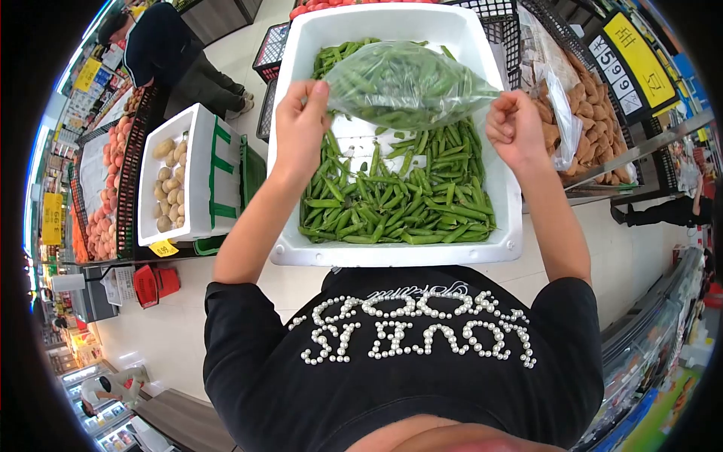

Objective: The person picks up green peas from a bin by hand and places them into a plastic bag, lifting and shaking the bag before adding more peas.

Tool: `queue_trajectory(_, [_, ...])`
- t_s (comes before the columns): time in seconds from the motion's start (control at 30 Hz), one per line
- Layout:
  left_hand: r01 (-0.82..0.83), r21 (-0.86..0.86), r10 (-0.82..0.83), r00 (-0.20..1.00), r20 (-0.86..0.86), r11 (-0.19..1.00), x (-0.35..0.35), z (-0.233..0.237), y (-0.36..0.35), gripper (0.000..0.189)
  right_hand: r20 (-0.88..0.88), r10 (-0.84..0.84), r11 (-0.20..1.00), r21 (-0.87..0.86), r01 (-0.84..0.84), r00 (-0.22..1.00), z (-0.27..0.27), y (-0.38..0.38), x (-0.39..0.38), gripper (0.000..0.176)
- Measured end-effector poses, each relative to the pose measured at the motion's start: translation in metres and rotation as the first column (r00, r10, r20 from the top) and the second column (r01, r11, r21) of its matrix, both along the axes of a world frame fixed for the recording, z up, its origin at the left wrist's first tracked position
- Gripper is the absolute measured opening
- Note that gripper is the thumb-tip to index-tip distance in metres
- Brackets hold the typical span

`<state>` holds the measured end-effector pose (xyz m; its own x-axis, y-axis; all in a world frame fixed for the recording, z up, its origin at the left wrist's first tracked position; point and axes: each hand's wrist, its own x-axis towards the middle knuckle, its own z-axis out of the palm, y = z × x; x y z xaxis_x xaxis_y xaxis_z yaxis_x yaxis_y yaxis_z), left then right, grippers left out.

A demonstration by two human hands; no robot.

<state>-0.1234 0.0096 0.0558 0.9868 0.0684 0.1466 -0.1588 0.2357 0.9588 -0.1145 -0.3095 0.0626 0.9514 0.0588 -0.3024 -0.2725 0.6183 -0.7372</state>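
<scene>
A clear plastic bag (410, 83) filled with green pea pods is stretched sideways between my two hands. It hangs above a white foam box (395, 256). My left hand (301, 120) grips the bag's left end, with thumb and fingers closed. On the other side, my right hand (517, 129) pinches the gathered right corner. Loose pea pods (399, 203) lie thick in the near part of the box and along its right side. Some more show at the far left, partly hidden behind the bag. The white bottom of the box shows in the middle.
A foam box of potatoes (169, 184) stands to the left, beyond it a black crate of reddish produce (113, 188). Brown tubers (591, 120) and a yellow price sign (640, 60) are at the right. A person (169, 53) bends over at the far left. Red shopping baskets (154, 285) sit below.
</scene>
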Motion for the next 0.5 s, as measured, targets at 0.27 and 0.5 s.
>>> queue_trajectory(0.27, [0.43,-0.106,-0.384,0.873,0.301,0.896,0.014,0.117,0.048,0.03,0.531,0.125,0.968,0.121,-0.221,0.838,0.117,-0.015,-0.026,0.032])
queue_trajectory(0.5, [0.124,-0.331,0.015,0.921,0.389,0.935,0.019,0.159,0.041,0.017,0.696,0.307,0.909,-0.012,-0.417,0.649,0.154,-0.026,-0.015,0.032])
